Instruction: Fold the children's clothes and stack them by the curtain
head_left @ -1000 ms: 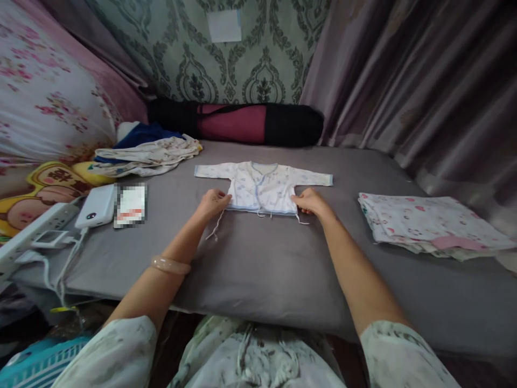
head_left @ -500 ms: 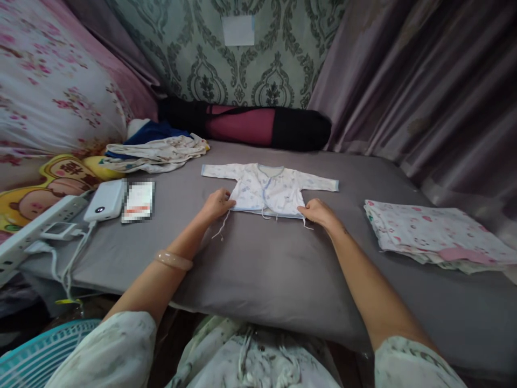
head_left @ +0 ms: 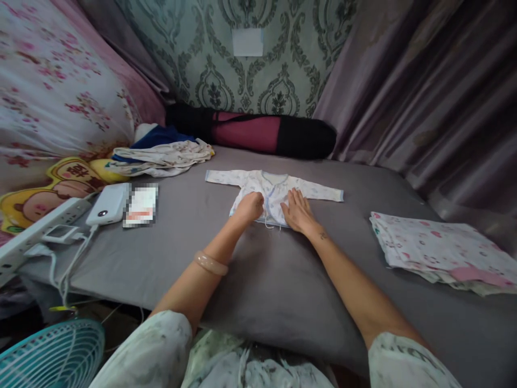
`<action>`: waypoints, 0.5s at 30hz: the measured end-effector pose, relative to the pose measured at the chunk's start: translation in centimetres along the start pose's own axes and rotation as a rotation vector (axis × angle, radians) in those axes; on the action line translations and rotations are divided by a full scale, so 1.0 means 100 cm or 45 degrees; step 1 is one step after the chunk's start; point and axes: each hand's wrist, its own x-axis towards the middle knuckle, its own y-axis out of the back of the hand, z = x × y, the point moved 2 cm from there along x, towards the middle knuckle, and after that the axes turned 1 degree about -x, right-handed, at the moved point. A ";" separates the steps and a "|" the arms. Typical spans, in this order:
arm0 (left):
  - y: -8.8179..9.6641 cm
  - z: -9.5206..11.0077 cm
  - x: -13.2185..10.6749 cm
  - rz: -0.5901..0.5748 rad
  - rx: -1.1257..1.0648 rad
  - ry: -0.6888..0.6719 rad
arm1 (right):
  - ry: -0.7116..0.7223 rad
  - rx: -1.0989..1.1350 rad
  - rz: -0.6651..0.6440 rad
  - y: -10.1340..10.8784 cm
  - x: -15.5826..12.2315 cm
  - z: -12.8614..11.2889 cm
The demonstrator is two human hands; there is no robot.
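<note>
A small white baby shirt [head_left: 274, 200] with pale blue trim and ties lies spread on the grey sheet, sleeves stretched out to both sides. My left hand [head_left: 251, 206] rests over the left half of its front, its fingers curled closed; whatever they may hold is hidden beneath them. Flat on the right half of the front lies my right hand [head_left: 298, 211], open, fingers pointing away from me. Both hands cover parts of the shirt's body. The neckline, both sleeves and a tie at the lower hem stay visible.
Folded printed cloth [head_left: 440, 250] lies at the right. On the left are a power bank [head_left: 108, 203], a blurred-out packet [head_left: 141, 206], a power strip [head_left: 52, 229] and crumpled clothes [head_left: 165, 153]. A long black-and-red bag [head_left: 246, 132] lines the back; a turquoise fan [head_left: 52, 353] stands low left.
Both hands have left the shirt's lower corners and moved inward onto its front. My right hand has flattened out, and my left fingers have curled. The view has shifted slightly.
</note>
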 end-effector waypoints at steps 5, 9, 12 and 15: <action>-0.020 0.004 -0.003 0.035 0.030 0.049 | -0.027 -0.026 -0.171 -0.018 -0.001 0.009; -0.022 -0.001 -0.006 0.057 0.016 0.010 | -0.020 -0.022 -0.189 0.000 0.019 0.012; -0.018 -0.002 -0.008 0.124 0.104 0.035 | -0.054 0.005 -0.060 0.018 0.053 0.006; -0.016 -0.005 -0.009 0.189 0.150 0.046 | -0.070 0.104 -0.051 0.024 0.091 -0.007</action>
